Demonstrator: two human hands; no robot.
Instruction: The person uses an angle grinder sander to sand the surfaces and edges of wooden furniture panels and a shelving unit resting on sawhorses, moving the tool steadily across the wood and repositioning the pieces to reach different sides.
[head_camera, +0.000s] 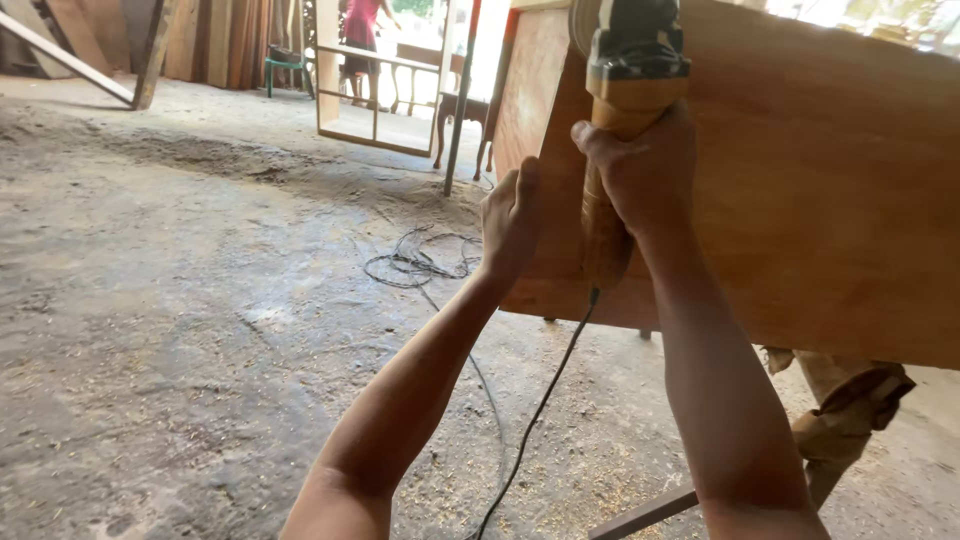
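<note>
My right hand (640, 170) grips the yellow body of a corded angle grinder (625, 70), whose dark head presses against the upper face of a large brown wooden cabinet panel (800, 200). The grinder's black cord (540, 400) hangs down between my forearms. My left hand (510, 220) rests with curled fingers on the panel's left edge, holding no tool.
The dusty concrete floor (180, 300) is strewn with sawdust, and a coil of cable (420, 260) lies on it. A wooden frame (380, 90) and planks (210, 40) stand at the back, where a person (362, 30) stands. A cloth-wrapped leg (840, 420) shows under the panel.
</note>
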